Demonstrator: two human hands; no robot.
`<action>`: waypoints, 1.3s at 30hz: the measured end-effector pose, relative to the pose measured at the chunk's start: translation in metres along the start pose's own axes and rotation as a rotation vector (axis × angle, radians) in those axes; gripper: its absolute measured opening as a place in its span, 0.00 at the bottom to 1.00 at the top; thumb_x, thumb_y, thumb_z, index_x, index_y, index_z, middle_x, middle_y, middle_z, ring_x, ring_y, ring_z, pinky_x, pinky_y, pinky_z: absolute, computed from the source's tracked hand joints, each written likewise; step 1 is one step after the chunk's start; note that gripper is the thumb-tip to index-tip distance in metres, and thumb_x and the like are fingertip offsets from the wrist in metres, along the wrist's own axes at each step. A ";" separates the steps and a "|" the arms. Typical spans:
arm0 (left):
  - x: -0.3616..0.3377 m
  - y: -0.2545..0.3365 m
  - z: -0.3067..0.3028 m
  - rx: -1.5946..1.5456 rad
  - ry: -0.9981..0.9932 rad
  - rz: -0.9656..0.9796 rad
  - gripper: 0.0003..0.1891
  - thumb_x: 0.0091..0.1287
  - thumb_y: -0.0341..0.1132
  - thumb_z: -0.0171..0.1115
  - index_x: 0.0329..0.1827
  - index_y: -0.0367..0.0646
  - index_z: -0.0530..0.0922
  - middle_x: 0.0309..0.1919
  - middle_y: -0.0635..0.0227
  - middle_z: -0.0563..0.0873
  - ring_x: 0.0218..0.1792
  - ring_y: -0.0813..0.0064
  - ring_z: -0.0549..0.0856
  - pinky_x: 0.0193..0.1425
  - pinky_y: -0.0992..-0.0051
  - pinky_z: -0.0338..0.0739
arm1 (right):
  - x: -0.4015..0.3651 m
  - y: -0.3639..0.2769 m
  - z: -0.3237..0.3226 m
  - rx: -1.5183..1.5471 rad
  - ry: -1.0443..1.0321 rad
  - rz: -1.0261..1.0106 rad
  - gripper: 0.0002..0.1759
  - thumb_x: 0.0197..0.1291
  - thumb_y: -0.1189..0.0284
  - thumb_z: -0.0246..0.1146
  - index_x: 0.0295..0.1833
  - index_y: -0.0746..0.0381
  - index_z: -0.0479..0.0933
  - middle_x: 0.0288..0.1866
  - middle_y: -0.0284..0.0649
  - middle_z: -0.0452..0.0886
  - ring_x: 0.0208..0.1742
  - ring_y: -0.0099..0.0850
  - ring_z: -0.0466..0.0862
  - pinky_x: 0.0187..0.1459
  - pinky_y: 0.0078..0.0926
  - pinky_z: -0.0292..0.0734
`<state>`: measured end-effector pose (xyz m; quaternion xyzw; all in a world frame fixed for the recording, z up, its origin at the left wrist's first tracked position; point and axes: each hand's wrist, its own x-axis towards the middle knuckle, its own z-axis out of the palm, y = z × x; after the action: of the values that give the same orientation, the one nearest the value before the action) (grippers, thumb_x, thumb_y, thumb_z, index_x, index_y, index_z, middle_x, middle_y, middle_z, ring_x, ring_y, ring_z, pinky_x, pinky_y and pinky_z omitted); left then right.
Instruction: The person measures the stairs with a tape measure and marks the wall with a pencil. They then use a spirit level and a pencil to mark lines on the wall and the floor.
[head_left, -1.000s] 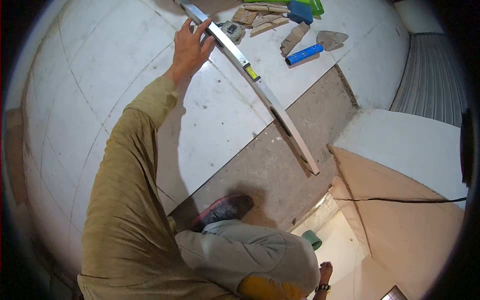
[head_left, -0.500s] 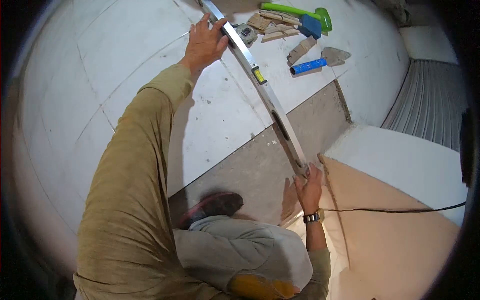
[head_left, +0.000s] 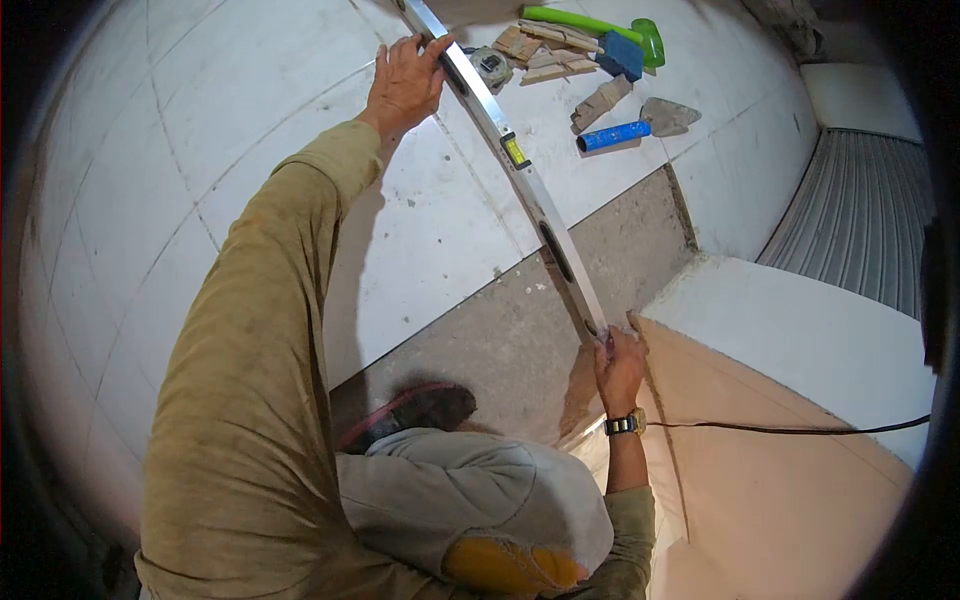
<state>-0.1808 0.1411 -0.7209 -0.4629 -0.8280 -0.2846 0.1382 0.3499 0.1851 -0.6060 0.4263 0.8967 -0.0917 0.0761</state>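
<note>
A long silver spirit level with a yellow vial lies slantwise across the view, from the white tiles over the bare grey strip. Near its far end, my left hand grips the level's edge with the fingertips. My right hand is closed around the near end, by the corner of the tan panel; some of its fingers are hidden. Right beside the level, close to my left hand, sits a tape measure.
To the right lie wood pieces, a blue block, a green mallet and a trowel with a blue handle. White tiles border the bare strip. A black cable crosses the tan panel.
My right hand has closed more firmly around the level's near end. The level has barely shifted; the whole view has moved slightly.
</note>
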 end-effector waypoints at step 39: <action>-0.010 0.050 -0.330 -0.350 -0.343 0.089 0.17 0.63 0.36 0.71 0.51 0.39 0.79 0.31 0.67 0.79 0.34 0.73 0.79 0.42 0.73 0.76 | -0.137 -0.017 -0.077 0.489 0.371 0.054 0.12 0.58 0.75 0.66 0.48 0.61 0.80 0.43 0.44 0.80 0.40 0.38 0.82 0.35 0.32 0.81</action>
<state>-0.1446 -0.0429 -0.4440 -0.5573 -0.7562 -0.3347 -0.0744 0.4181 0.0891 -0.5002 0.4653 0.8350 -0.2233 -0.1911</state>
